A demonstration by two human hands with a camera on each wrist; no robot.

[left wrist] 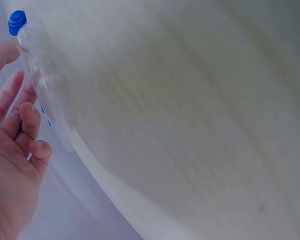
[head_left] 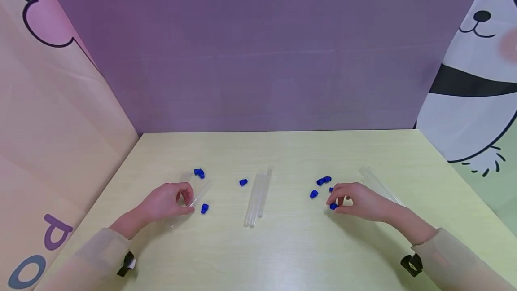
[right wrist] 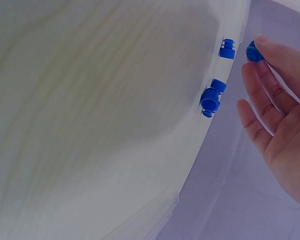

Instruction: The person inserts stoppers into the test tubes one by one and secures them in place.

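Note:
My right hand (head_left: 359, 201) pinches a blue test tube stopper (right wrist: 254, 52) between thumb and fingertips, just above the table. More blue stoppers (head_left: 313, 194) lie beside that hand, and several show in the right wrist view. My left hand (head_left: 169, 202) is over clear test tubes (left wrist: 52, 90) at the left of the table. Its fingers are loosely bent and its thumb stands apart from them, with no tube seen pinched between. A blue stopper (head_left: 204, 208) lies just right of the left fingertips. Part of the left tubes is hidden by the hand.
More clear tubes (head_left: 256, 199) lie side by side mid-table, near a single blue stopper (head_left: 243, 182). Another tube group (head_left: 379, 185) lies partly behind the right hand. Two stoppers (head_left: 199, 173) touch at the back left. A purple backdrop (head_left: 258, 57) rises behind the table's far edge.

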